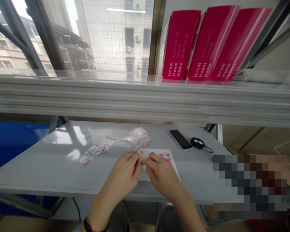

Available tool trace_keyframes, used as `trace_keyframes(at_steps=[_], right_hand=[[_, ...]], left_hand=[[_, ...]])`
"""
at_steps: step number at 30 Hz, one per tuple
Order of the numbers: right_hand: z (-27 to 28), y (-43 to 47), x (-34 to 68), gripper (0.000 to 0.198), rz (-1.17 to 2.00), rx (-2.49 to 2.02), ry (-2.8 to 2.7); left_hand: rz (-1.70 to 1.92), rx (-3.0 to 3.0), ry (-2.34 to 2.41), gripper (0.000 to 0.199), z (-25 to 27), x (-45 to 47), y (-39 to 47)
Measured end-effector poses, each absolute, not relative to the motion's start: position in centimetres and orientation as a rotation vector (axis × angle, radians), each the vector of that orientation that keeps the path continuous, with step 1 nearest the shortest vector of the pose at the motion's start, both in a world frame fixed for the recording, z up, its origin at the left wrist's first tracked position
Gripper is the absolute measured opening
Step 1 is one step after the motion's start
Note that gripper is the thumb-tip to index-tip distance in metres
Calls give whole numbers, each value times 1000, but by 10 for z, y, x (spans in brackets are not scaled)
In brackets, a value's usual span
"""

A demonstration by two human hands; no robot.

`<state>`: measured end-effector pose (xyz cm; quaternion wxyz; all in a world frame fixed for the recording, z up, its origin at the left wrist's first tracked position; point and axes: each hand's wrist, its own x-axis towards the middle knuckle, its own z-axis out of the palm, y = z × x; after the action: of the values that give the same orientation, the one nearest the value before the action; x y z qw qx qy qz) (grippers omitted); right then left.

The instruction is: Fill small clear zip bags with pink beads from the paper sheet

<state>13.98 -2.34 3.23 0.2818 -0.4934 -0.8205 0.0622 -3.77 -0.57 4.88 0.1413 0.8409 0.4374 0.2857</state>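
Pinching together at the near table edge, the left hand (124, 175) and right hand (160, 175) meet fingertip to fingertip on a small clear zip bag (143, 168) with a red seal line; its long axis cannot be told. It is held over a white sticker sheet (169, 158) lying on the grey table (62, 167). A heap of like bags (136, 138) lies at 12 o'clock, a strip of bags (96, 149) at 10 o'clock, a phone (180, 139) at 1 o'clock.

On the far right shelf, the three tall glossy magenta cardboard boxes (207, 42) carry pale sideways print in which "2024/04/20" can be read on the two left ones, while the smaller lines beneath stay too blurred.
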Motion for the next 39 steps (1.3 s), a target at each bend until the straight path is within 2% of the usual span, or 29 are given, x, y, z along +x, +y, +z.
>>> trace_keyframes(at_steps=[8, 12, 17, 20, 26, 31, 36, 39], right_hand=[[24, -19, 127, 25, 473, -1212, -1953], [22, -12, 128, 24, 595, -1223, -1592], [17, -6, 125, 29, 1039, -1075, -934], [16, -8, 114, 30, 1230, -897, -779], [10, -11, 98, 17, 1237, -920, -952], [7, -11, 102, 18, 1181, -1081, -1130], [13, -14, 105, 24, 1289, -1079, -1251], [14, -14, 103, 20, 1286, -1086, -1224]], left_hand=[[986, 2237, 1161, 22, 52, -28, -10], [1108, 1905, 1143, 28, 44, -26, -7], [1042, 1361, 996, 41, 22, -22, -4], [1166, 1158, 922, 42, 15, -13, -3], [1307, 862, 874, 45, 14, -5, -1], [1309, 677, 791, 35, 15, -7, 1], [1299, 600, 723, 36, 12, -8, 3], [1309, 553, 709, 34, 10, -6, 3]])
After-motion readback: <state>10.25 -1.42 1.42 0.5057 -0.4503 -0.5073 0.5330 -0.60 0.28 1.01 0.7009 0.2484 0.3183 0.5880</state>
